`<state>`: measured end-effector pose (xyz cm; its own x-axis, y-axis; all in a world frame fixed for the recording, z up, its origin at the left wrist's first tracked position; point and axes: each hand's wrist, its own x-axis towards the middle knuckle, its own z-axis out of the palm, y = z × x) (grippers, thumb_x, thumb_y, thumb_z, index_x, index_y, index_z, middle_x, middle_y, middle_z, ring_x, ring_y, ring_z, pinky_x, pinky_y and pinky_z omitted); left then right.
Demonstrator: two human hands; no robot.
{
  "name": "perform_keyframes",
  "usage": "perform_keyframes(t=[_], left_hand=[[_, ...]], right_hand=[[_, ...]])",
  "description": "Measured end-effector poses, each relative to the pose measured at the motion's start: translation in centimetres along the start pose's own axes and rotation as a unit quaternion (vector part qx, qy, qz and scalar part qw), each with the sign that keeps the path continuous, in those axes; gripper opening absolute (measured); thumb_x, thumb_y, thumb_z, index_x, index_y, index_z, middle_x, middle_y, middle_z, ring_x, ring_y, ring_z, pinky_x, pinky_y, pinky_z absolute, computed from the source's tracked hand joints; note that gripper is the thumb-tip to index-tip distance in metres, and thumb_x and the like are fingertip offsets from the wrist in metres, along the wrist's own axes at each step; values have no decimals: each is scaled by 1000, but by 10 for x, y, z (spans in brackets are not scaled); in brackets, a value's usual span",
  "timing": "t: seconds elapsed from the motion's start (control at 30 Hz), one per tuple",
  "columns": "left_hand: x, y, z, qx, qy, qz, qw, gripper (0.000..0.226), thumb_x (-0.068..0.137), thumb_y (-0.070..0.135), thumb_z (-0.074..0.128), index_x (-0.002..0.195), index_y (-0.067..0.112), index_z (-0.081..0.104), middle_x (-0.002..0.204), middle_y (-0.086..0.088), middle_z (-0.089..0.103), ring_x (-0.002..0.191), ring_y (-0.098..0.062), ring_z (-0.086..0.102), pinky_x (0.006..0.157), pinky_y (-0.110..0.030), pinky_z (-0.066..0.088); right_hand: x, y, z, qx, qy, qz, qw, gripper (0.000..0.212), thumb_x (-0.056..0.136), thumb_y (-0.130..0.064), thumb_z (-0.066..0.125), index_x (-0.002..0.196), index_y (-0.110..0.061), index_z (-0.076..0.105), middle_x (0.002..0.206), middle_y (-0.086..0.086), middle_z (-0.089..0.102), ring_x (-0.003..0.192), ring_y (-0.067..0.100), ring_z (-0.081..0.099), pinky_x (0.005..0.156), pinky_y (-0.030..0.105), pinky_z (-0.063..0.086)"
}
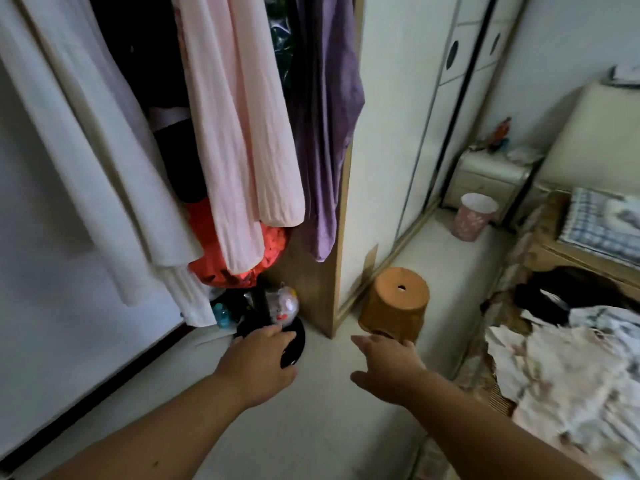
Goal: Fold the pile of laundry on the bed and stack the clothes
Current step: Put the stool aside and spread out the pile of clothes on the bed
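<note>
Head view, read remotely, near to far. Both bare forearms enter from the lower edge and reach forward and down over the pale floor (329, 427). I see the left hand (258, 362) back-up, its fingers loosely extended and holding nothing, the tips overlapping a black round base (296, 342); I cannot tell whether they touch it. The right hand (388, 367) is spread and released, thumb apart, and also grasps nothing, its fingertips just before an upturned orange pot (394, 299). The laundry pile (571, 375) lies unfolded on the bed (550, 247) at the right edge, well apart from both hands. Above the black base hang a white garment (86, 150), a pink garment (242, 133) and a purple garment (325, 133), with a red cloth (235, 261) bunched beneath them. Farther off, a wardrobe (398, 133) runs along the wall, with a pink wastebasket (474, 216) and a nightstand (491, 178) at its far end.
</note>
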<state>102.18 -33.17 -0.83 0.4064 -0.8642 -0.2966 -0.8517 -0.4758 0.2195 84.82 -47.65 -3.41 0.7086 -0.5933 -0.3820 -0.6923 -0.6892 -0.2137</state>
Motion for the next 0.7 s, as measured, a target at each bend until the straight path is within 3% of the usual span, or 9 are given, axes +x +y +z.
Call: perform_keyframes(t=[0.27,0.5,0.7], left_hand=[[126,60,-20,39,-41,126,990,67,89,50,52,150,32,30,159,6,24,144,-14,25,115,-35,26],[259,158,-47,44,-81,201,975,69,88,49,51,151,30,28,160,3,23,144,-18,25,116,-37,25],[342,232,-49,41,-142,251,957,74,86,54,51,151,32,26,161,9,15,146,-19,21,117,-39,23]], right_hand=[[54,79,-27,41,33,90,995,67,90,-48,57,148,-36,25,146,-4,44,132,21,43,109,50,26],[103,190,-88,38,8,173,984,62,90,-49,53,146,-35,30,144,-4,46,130,21,45,108,49,28],[123,269,-122,99,-13,252,963,65,89,-48,54,147,-34,30,150,-4,38,138,20,35,114,58,11]])
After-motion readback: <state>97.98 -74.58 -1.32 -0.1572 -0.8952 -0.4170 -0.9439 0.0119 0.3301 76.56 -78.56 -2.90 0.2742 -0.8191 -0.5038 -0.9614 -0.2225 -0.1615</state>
